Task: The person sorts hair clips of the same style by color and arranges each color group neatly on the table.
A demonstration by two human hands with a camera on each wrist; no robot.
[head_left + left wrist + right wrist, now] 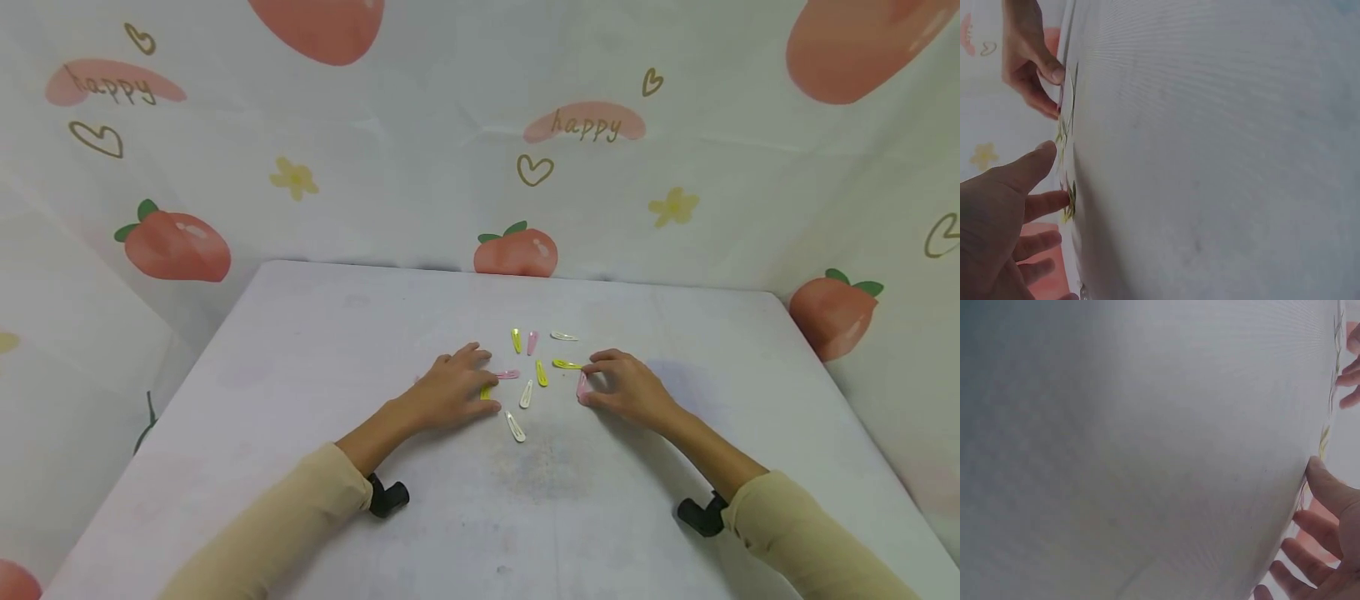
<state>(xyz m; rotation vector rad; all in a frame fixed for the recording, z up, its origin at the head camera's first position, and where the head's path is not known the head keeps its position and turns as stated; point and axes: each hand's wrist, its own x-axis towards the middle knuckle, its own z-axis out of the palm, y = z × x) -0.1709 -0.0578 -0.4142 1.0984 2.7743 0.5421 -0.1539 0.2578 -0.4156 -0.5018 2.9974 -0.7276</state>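
My left hand lies low over the tabletop with its fingers spread. A yellow snap hair clip is partly hidden between its thumb and forefinger, and a pink hair clip sticks out beyond the fingertips. In the left wrist view the left forefinger reaches the yellow clip, while the thumb stands apart. My right hand has its thumb and forefinger at the two ends of another pink hair clip, pinching it lengthwise on the table. Close to the right forefinger lies a yellow hair clip.
Between the hands are white hair clips and a yellow clip. Farther back lie yellow, pink and white clips. A printed cloth hangs behind the white table.
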